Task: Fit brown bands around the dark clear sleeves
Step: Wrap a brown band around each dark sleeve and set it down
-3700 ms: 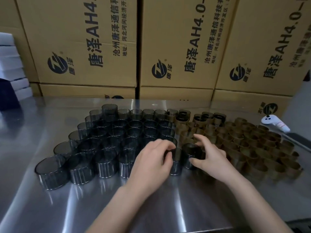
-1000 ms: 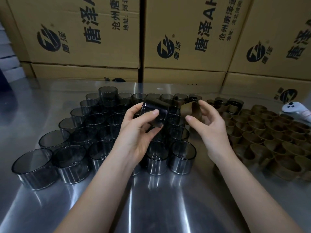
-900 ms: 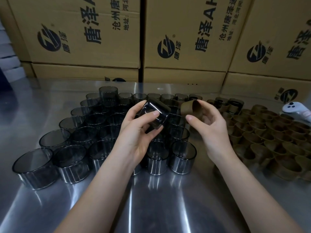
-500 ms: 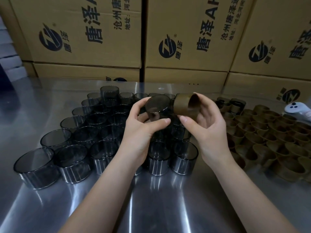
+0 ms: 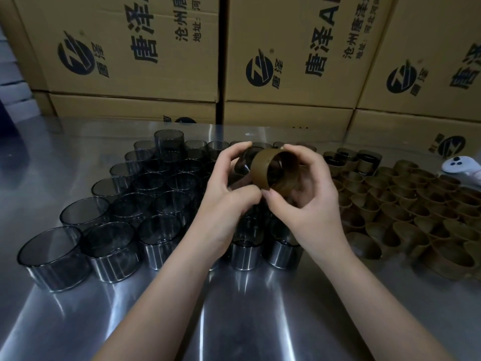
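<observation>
My left hand (image 5: 229,196) grips a dark clear sleeve (image 5: 243,165), held up on its side above the table. A brown band (image 5: 263,168) is in my right hand (image 5: 307,201), and its near edge overlaps the sleeve's right end. The two hands touch at the thumbs. Below and to the left, several dark clear sleeves (image 5: 101,246) stand upright in rows. Several loose brown bands (image 5: 406,204) lie packed together at the right. A few sleeves with bands around them (image 5: 364,160) stand at the back.
The metal table (image 5: 247,308) has bare surface in front, near me. Stacked cardboard boxes (image 5: 286,61) wall off the far edge. A white controller (image 5: 460,166) lies at the far right. White foam blocks (image 5: 10,82) are stacked at the far left.
My hands have come together. The band, held apart from the sleeve a second ago, now overlaps the sleeve's end. Both hands rose slightly and the sleeve turned on its side.
</observation>
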Demonstrator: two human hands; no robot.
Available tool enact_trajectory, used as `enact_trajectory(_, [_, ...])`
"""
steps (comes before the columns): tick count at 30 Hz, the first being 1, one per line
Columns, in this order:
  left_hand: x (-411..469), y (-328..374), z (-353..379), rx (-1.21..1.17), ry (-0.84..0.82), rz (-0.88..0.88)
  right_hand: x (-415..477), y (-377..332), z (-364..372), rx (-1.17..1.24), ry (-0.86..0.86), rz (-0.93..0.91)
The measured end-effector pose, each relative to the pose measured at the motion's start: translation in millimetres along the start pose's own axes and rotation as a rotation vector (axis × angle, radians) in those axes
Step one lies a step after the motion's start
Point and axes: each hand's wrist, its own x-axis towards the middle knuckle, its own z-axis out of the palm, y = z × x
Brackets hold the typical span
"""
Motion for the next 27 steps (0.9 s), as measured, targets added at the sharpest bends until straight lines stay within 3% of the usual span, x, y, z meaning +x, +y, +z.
enact_trajectory(4, [0.1,0.1,-0.8,-0.101,-0.048,-0.038,0.1,-0.4,0.2,-0.057,-0.011,-0.004])
enact_trajectory(13, [-1.7,-3.6,5.2,0.033,0.066,0.039,-3.4,-1.8,1.4,-0.194,-0.054,-0.103])
enact_trajectory(27, [0.7,-4.7,0.7,-0.191,0.027,-0.046,-6.3,-1.4,1.0,-0.161,-0.032,-0.063])
